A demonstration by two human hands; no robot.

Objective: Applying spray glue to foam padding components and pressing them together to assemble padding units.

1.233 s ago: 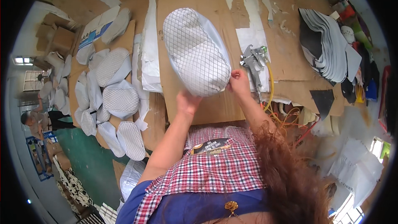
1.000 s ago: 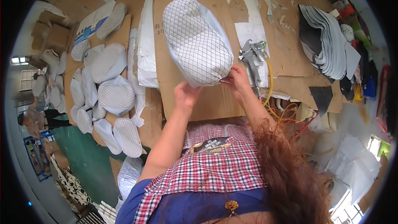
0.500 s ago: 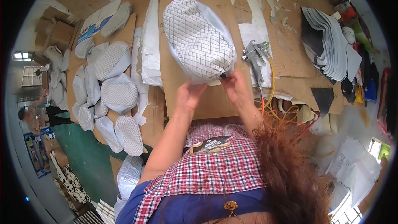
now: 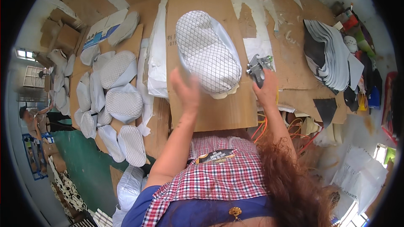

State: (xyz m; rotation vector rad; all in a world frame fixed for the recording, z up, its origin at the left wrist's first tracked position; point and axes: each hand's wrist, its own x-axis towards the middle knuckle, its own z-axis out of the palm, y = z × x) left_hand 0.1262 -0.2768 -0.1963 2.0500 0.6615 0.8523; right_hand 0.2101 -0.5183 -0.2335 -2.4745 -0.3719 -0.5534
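Note:
A pale grey quilted seat cover (image 4: pixel 208 54) with dark diamond stitching lies on the cardboard in front of me, its narrower end pointing away. My left hand (image 4: pixel 186 90) is by its near left edge, smeared by motion, so its fingers and any contact with the cover are unclear. To the right of the cover, my right hand (image 4: pixel 266 90) is wrapped round the handle of a metal spray gun (image 4: pixel 257 69). The gun's head points away from me, and my hand hides the lower part of its grip.
More quilted covers (image 4: pixel 122 103) are spread over the left of the table. A fanned stack of grey and black sheets (image 4: pixel 330 54) lies at the right, with a black offcut (image 4: pixel 325 111) nearer me. Orange hoses (image 4: pixel 263 128) hang at the front edge. Another person (image 4: pixel 35 120) stands far left.
Both hands have left the cover's near edge. My right hand has moved right and taken hold of the spray gun; my left hand has shifted to the cover's left side.

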